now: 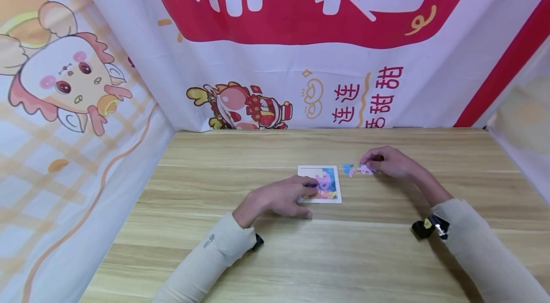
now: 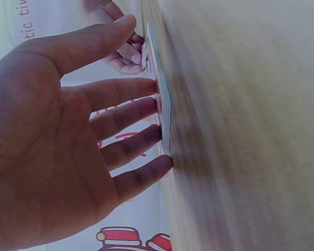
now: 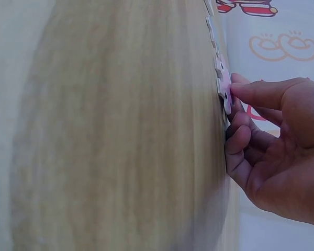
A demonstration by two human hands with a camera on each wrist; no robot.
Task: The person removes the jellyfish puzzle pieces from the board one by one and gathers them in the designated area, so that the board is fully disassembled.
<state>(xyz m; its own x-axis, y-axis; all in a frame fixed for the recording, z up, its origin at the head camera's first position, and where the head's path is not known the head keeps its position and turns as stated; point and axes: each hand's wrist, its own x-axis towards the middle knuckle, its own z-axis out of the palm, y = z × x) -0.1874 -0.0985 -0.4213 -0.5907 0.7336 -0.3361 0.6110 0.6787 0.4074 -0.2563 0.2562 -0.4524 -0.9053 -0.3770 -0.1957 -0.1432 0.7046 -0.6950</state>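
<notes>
A small white-framed puzzle board (image 1: 332,196) with a colourful picture lies flat on the wooden table (image 1: 275,255). My left hand (image 1: 281,196) rests on its left part with straight fingers; in the left wrist view the fingertips (image 2: 159,133) press against the board's edge (image 2: 165,104). Just right of the board, my right hand (image 1: 386,162) pinches a pink puzzle piece (image 1: 365,168) that lies on the table. The right wrist view shows the index fingertip (image 3: 240,91) on this piece (image 3: 223,86). A small blue piece (image 1: 348,168) lies loose between the board and the pink piece.
Printed fabric banners (image 1: 275,45) close off the table at the back, left and right. A further loose piece (image 3: 212,26) shows beyond the pink one in the right wrist view. Bare wood stretches in front of both hands.
</notes>
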